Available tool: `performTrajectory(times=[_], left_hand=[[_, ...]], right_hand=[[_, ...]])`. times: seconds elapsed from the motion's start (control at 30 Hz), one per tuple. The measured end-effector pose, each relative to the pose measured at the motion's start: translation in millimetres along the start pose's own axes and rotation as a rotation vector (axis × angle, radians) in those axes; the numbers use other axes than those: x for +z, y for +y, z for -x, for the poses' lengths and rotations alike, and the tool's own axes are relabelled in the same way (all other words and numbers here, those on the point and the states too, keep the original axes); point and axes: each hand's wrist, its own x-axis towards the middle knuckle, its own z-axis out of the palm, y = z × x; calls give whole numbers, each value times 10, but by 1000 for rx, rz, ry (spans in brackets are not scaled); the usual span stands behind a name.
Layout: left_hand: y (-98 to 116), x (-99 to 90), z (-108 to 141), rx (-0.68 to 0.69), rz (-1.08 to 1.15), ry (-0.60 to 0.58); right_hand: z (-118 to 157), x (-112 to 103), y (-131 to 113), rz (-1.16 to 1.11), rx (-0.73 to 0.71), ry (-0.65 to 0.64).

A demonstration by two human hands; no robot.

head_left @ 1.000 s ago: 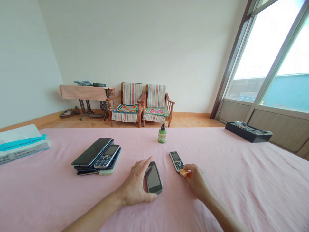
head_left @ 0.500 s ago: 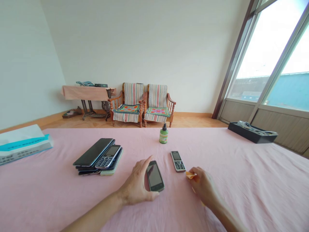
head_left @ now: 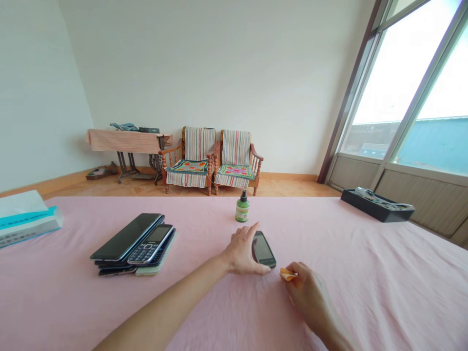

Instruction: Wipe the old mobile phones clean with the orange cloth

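Note:
My left hand (head_left: pixel 244 251) grips a dark touchscreen phone (head_left: pixel 263 249) by its edges, thumb at the near end and fingers along the far left side. The silver-and-black keypad phone does not show now; the touchscreen phone covers the spot where it lay. Just to the right, my right hand (head_left: pixel 302 290) is closed on a small orange-yellow cloth (head_left: pixel 288 274), with a folded corner sticking out. A stack of several phones lies left of my hands, with a large dark smartphone (head_left: pixel 127 236) and a blue keypad phone (head_left: pixel 151 245) on top.
A green spray bottle (head_left: pixel 242 208) stands beyond my left hand on the pink sheet (head_left: pixel 365 292). At the far right sits a black box (head_left: pixel 378 207) holding cables. A tissue pack (head_left: pixel 31 224) lies at the left. Two wooden chairs (head_left: pixel 236 168) stand behind.
My left hand has carried the touchscreen phone right and away from me, over the keypad phone's place. The right hand keeps its cloth, almost unmoved. The view has shifted slightly.

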Motion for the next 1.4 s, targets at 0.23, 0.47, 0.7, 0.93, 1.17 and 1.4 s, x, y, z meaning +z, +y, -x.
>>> performTrajectory(times=[0.23, 0.47, 0.7, 0.93, 1.17, 1.4], left_hand=[[-50, 60, -179, -11, 30, -77], [-111, 8, -167, 8, 61, -140], [-187, 81, -148, 20, 97, -117], [-220, 137, -147, 40, 146, -78], [-162, 218, -199, 46, 170, -42], [-118, 284, -249, 54, 172, -32]], right_hand=[[-4, 2, -4, 5, -6, 14], [-27, 10, 22, -6, 2, -4], [4, -7, -49, -12, -10, 15], [-4, -1, -39, -28, -15, 23], [-48, 16, 32, -58, 3, 35], [-85, 106, 87, -81, -13, 38]])
